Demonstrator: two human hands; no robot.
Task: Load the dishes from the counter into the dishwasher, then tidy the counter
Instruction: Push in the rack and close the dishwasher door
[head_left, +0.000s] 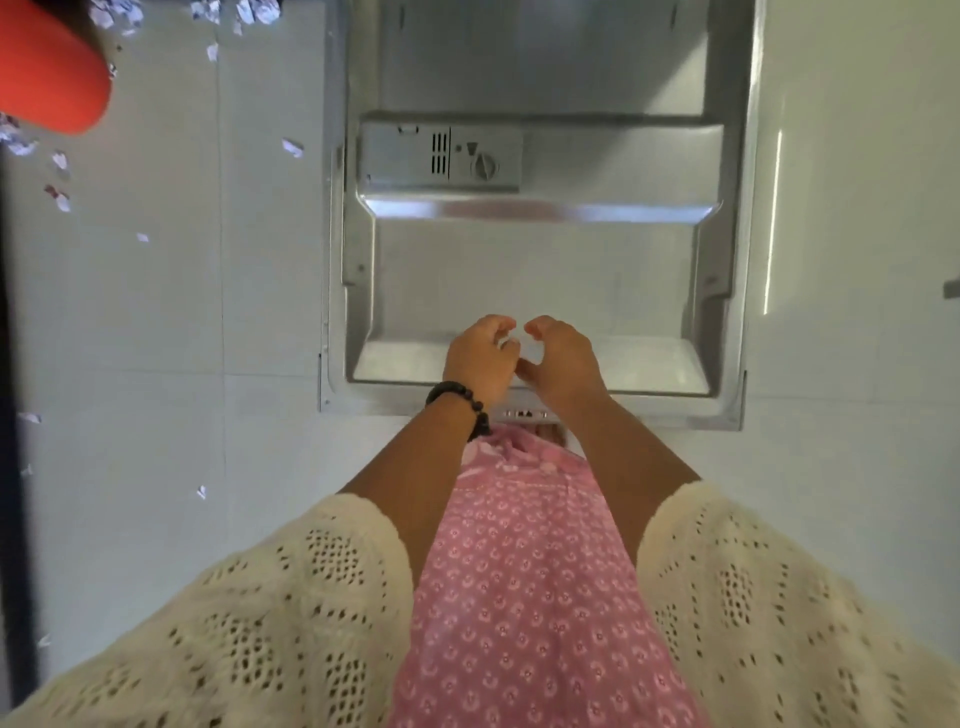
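Note:
I look straight down on the dishwasher door (535, 270), which lies open and flat, its steel inner panel facing up. The detergent dispenser (441, 158) with a round knob sits in the panel's far half. My left hand (480, 358), with a black bead bracelet on the wrist, and my right hand (563, 358) are side by side over the door's near edge. Their fingers are loosely curled and hold nothing. No dishes, racks or counter are in view.
Pale floor tiles (156, 312) surround the door. Several torn paper scraps (292, 148) lie on the floor at the left and top left. A rounded orange-red object (52, 67) fills the top-left corner. A dark vertical strip (8, 364) runs down the left edge.

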